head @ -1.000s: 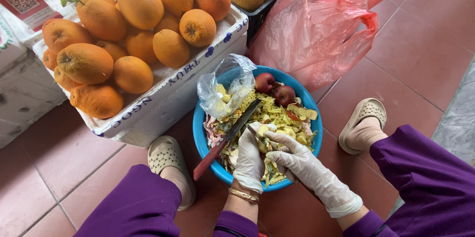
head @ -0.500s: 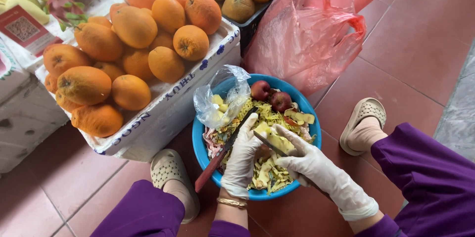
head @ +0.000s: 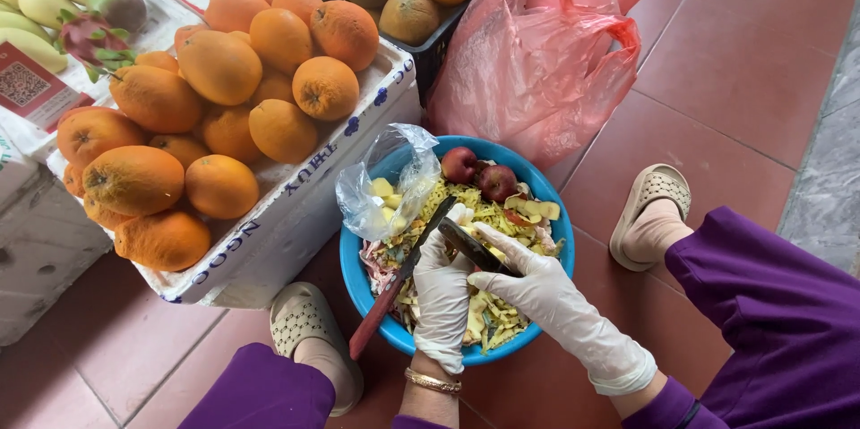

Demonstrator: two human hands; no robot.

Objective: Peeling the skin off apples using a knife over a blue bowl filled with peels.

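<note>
**Gloved hands at work over a blue basin of fruit peelings**

A blue basin (head: pixel 358 272) is set on the red tiled floor (head: pixel 735 80) at the lower centre of the frame, filled with yellow and pink peelings (head: pixel 488 313). Two small red fruits (head: pixel 479 174) are seen at its upper rim, and a clear plastic bag (head: pixel 385 187) holding pale fruit pieces is propped at its upper left edge.

The left hand (head: pixel 443 299), in a white glove, is held over the middle of the basin; a knife (head: pixel 403 277) with a dark blade and red handle is gripped in its curled fingers, the handle pointing to the lower left. The right hand (head: pixel 537 290), also gloved, is placed just beside it, its fingers pinched around a dark peeler (head: pixel 475 245), which is partly hidden.

A white foam box (head: pixel 296 205) heaped with orange fruit (head: pixel 224 66) is seen at the left of the frame, touching the basin's side. A pink plastic bag (head: pixel 537 62) is slumped above the basin, and beige slippers (head: pixel 649 196) are worn on either side of it.
</note>
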